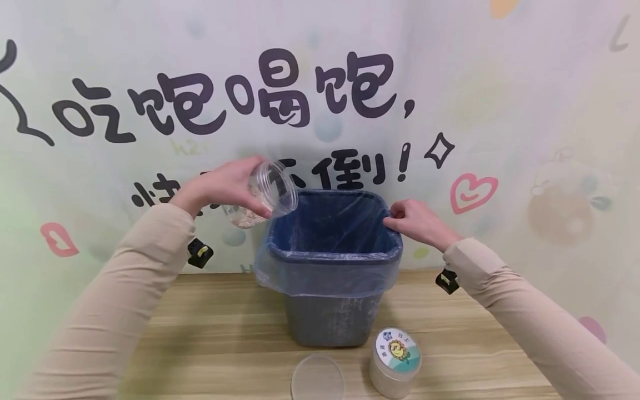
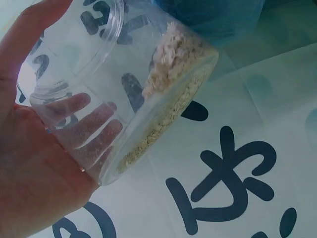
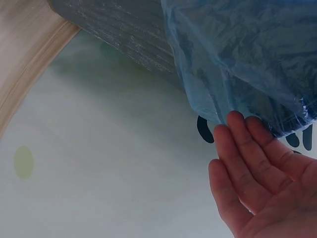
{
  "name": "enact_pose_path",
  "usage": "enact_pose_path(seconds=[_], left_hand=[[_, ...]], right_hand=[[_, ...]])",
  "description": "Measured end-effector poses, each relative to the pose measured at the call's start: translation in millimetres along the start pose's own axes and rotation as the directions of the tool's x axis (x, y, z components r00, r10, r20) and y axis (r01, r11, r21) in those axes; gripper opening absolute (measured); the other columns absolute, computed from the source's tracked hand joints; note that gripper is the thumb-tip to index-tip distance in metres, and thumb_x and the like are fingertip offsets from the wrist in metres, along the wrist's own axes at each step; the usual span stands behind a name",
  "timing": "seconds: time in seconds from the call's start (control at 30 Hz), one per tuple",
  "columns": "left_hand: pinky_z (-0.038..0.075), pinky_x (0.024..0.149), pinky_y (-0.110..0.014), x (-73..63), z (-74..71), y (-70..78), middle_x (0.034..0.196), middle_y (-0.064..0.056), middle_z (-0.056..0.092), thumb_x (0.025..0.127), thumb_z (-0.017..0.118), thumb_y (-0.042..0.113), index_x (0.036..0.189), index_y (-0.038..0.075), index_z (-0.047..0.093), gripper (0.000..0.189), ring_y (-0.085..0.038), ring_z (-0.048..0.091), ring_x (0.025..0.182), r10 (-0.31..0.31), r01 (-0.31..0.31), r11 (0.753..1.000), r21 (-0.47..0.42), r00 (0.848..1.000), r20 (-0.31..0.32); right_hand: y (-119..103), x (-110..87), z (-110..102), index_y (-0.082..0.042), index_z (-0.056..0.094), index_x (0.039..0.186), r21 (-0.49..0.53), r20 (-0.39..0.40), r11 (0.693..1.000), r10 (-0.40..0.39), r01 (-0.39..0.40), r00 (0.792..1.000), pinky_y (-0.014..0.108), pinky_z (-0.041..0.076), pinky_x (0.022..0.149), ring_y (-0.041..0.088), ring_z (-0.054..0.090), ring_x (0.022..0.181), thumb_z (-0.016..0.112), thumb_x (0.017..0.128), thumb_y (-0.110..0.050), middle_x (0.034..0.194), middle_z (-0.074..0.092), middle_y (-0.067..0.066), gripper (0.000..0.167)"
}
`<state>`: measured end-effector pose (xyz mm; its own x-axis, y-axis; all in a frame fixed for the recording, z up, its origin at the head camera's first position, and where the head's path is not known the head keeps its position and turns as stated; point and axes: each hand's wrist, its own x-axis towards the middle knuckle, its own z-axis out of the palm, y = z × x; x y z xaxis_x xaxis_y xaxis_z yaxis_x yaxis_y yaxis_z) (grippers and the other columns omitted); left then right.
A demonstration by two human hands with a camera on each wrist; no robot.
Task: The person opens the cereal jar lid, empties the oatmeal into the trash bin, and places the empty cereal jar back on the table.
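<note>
Tilted on its side, a clear plastic jar is gripped by my left hand, its uncapped mouth facing right at the bin's left rim. Pale flakes lie in the jar's lower side and bottom in the left wrist view. A grey trash bin, lined with a translucent blue bag, stands upright at the centre. My right hand pinches the bin's right rim with the bag folded over it. From the right wrist view, several of that hand's fingers lie against the outside of the bag.
In front of the bin, a round translucent lid lies flat on the wooden table. Beside it stands a second jar with a sunflower label on top. A printed cloth hangs behind the bin.
</note>
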<state>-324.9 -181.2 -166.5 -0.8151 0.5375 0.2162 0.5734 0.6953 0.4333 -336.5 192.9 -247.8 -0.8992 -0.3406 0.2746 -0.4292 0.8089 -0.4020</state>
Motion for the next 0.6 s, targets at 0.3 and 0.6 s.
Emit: enact_pose_path(seconds=[0.3,0.6], left_hand=[[0.04,0.097,-0.05,2.4,3.5,4.2,0.119,-0.022,0.053,0.063,0.087,0.016,0.13,-0.009,0.041,0.085,-0.035,0.049,0.111,0.022,-0.023,1.0,0.022,1.0,0.006],[0.042,0.096,-0.052,2.6,1.6,7.6,0.122,-0.025,0.051,0.064,0.088,0.019,0.129,-0.008,0.038,0.087,-0.04,0.048,0.115,-0.058,0.054,0.993,0.104,0.998,0.032]], right_hand=[[4.2,6.9,1.6,-0.003,0.062,0.079,0.028,0.019,0.999,-0.02,0.02,1.0,0.031,0.039,0.062,0.019,0.051,0.065,0.056,0.086,-0.017,0.069,0.056,0.002,0.017],[5.9,8.4,-2.3,-0.003,0.061,0.081,0.018,0.034,0.999,-0.051,0.05,0.998,0.032,0.04,0.064,0.019,0.051,0.067,0.057,0.088,-0.017,0.07,0.056,0.001,0.016]])
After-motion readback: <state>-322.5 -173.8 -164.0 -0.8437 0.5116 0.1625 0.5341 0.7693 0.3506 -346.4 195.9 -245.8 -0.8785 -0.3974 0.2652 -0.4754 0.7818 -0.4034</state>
